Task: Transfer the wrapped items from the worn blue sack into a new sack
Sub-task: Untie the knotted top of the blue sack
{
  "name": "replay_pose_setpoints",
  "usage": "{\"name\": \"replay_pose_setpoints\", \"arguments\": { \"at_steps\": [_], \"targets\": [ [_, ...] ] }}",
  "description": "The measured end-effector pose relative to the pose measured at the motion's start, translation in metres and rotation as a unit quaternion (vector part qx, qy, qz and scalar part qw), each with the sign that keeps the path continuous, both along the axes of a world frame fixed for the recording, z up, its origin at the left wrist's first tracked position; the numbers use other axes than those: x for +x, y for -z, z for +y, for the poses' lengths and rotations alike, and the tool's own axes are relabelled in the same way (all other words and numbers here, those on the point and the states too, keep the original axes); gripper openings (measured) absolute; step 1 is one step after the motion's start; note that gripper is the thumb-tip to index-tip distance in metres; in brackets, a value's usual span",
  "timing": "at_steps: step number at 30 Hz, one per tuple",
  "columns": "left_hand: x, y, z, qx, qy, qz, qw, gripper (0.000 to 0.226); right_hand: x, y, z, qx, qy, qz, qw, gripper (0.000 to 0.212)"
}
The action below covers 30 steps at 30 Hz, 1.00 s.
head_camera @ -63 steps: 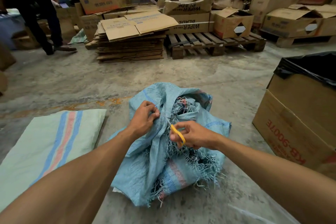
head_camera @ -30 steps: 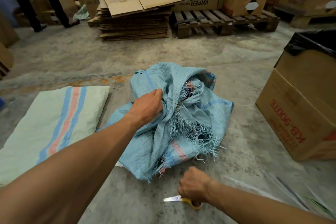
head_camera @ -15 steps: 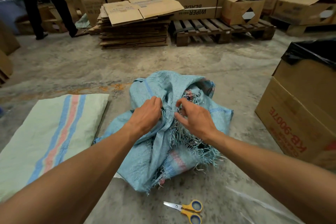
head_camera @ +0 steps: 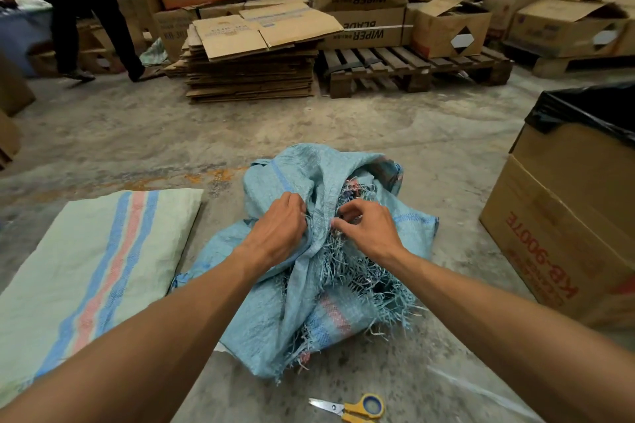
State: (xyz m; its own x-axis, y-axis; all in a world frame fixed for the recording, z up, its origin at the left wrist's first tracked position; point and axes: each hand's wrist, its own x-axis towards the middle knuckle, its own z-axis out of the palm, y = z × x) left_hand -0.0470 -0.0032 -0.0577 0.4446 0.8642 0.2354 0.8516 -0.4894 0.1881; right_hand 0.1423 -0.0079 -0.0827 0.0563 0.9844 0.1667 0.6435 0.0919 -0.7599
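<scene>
The worn blue sack [head_camera: 275, 302] lies bunched on the concrete floor in front of me, its mouth frayed into loose strands. My left hand [head_camera: 280, 228] grips a fold of the sack's cloth near the mouth. Just right of it, my right hand [head_camera: 367, 228] pinches the frayed strands at the tied opening. The new sack [head_camera: 86, 271], pale green with blue and pink stripes, lies flat on the floor to the left. The wrapped items are hidden inside the blue sack.
Yellow-handled scissors [head_camera: 357, 407] lie on the floor near me. A cardboard box [head_camera: 563, 233] lined with a black bag stands at right. Flattened cardboard [head_camera: 251, 75], a wooden pallet [head_camera: 409, 69] and stacked boxes fill the back. A person [head_camera: 86, 17] stands far left.
My right hand put the scissors down on the floor, came back to the sack's mouth and now pinches the frayed strands. My left hand has kept its grip on the cloth.
</scene>
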Motion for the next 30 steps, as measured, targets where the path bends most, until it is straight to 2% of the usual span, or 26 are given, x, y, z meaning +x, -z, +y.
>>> {"name": "replay_pose_setpoints", "arguments": {
  "at_steps": [5, 9, 14, 18, 21, 22, 24, 26, 30],
  "targets": [
    [-0.001, 0.001, 0.000, -0.053, 0.010, -0.035, 0.998, 0.013, -0.009, 0.002, 0.006, -0.086, 0.065, 0.072, 0.992, 0.030],
    [0.001, 0.004, -0.003, -0.053, 0.005, -0.051, 0.997, 0.013, -0.011, 0.000, 0.006, -0.143, 0.085, 0.127, 0.978, 0.020],
    [0.008, 0.010, -0.004, -0.050, -0.019, -0.079, 0.995, 0.013, 0.002, -0.004, 0.006, -0.131, 0.066, 0.172, 0.974, 0.012],
    [0.017, 0.009, -0.003, -0.047, -0.079, -0.165, 0.982, 0.018, 0.017, -0.009, 0.005, -0.130, 0.047, 0.246, 0.959, 0.014],
    [0.024, 0.010, -0.001, -0.067, -0.090, -0.186, 0.976, 0.009, 0.027, -0.010, 0.002, -0.124, 0.052, 0.274, 0.952, 0.014],
    [0.026, 0.013, 0.000, -0.081, -0.099, -0.182, 0.975, 0.014, 0.029, -0.010, 0.002, -0.119, 0.060, 0.284, 0.950, 0.013],
    [0.030, 0.018, 0.000, -0.122, -0.130, -0.173, 0.969, 0.049, 0.032, -0.008, 0.001, -0.109, 0.069, 0.297, 0.946, 0.013],
    [0.036, 0.022, -0.003, -0.163, -0.162, -0.189, 0.955, 0.073, 0.033, -0.009, 0.000, -0.105, 0.061, 0.293, 0.948, 0.013],
    [0.049, 0.030, -0.007, -0.171, -0.234, -0.194, 0.937, 0.096, 0.029, -0.014, -0.001, -0.082, 0.074, 0.354, 0.929, 0.018]
  ]
}}
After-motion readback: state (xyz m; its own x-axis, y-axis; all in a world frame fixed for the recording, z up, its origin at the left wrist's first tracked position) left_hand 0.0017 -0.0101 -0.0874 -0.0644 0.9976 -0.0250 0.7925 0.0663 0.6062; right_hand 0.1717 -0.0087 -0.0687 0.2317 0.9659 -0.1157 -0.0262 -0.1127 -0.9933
